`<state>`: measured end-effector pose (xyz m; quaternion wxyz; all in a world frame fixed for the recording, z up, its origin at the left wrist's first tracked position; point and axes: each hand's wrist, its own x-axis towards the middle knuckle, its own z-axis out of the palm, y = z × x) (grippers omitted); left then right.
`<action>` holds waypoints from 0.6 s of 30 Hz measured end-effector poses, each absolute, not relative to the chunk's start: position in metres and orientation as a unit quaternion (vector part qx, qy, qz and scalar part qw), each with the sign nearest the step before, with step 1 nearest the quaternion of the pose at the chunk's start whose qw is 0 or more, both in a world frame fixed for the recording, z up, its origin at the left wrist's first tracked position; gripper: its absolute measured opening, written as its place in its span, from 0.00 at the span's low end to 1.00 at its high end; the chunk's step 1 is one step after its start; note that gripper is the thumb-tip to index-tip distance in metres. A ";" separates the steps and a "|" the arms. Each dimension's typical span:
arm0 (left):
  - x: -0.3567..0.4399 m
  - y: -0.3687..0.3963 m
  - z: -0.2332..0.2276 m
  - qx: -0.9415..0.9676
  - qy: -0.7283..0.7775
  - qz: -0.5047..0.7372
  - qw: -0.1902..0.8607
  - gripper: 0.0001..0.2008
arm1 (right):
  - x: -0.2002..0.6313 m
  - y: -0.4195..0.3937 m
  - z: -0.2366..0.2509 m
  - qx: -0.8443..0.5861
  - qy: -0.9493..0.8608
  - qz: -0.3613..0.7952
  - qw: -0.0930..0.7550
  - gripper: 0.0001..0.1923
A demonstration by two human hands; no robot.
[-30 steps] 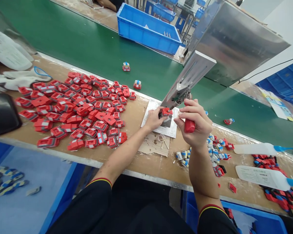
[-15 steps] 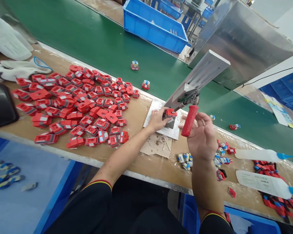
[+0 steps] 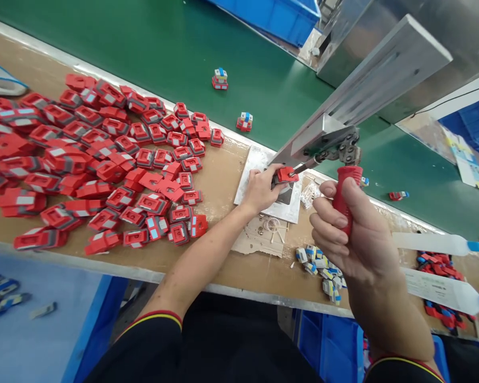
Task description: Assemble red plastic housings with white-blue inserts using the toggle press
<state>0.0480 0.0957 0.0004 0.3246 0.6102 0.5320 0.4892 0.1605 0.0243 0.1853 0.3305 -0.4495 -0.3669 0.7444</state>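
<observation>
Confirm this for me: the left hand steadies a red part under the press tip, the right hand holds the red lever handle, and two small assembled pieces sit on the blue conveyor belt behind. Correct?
Not quite. The head view shows the conveyor belt is green, not blue. The rest stands: the left hand steadies the red part under the press tip, the right hand holds the red lever handle, and two small assembled pieces sit on the belt behind.

No text is legible; print on the white bottle label [image 3: 435, 290] is too small.

Brushed matt metal press arm [image 3: 367, 80], ribbed red plastic handle [image 3: 343, 199], glossy red plastic parts [image 3: 104, 154], rough brown wood-look bench [image 3: 223, 175] at nine o'clock.
</observation>
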 end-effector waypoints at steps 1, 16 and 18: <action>0.048 0.096 0.001 0.609 0.532 0.490 0.327 0.21 | 0.160 0.024 0.185 -0.453 -0.370 0.741 0.330 0.25; 0.046 0.094 0.003 0.609 0.523 0.490 0.340 0.19 | 0.152 0.031 0.162 -0.478 -0.416 0.685 0.360 0.31; 0.046 0.094 0.003 0.612 0.521 0.489 0.339 0.20 | 0.152 0.029 0.168 -0.483 -0.410 0.690 0.350 0.30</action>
